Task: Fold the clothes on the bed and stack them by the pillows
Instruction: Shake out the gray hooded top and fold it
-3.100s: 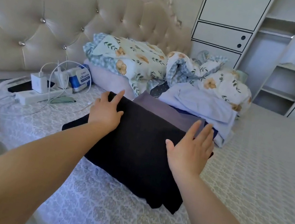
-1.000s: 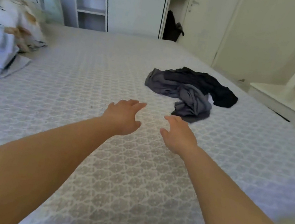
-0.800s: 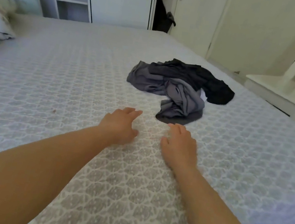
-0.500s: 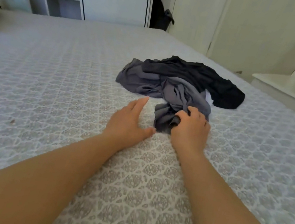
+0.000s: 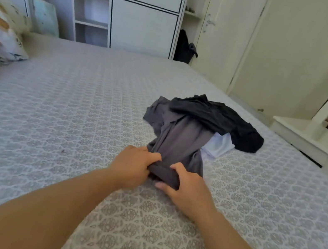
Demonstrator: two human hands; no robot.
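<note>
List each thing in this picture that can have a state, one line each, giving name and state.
Grey garment: crumpled, near edge gripped by both hands.
Black garment: crumpled, draped over the grey one.
White garment: unfolded, mostly covered.
Left hand: grips the grey garment.
Right hand: grips the grey garment.
Door: closed.

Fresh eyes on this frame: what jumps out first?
Both hands at centre, left hand and right hand, grip the near end of a grey garment that stretches away across the patterned bedspread. Behind it, a black garment lies crumpled over its far end, with a bit of white cloth showing beneath. A floral pillow sits at the far left edge.
</note>
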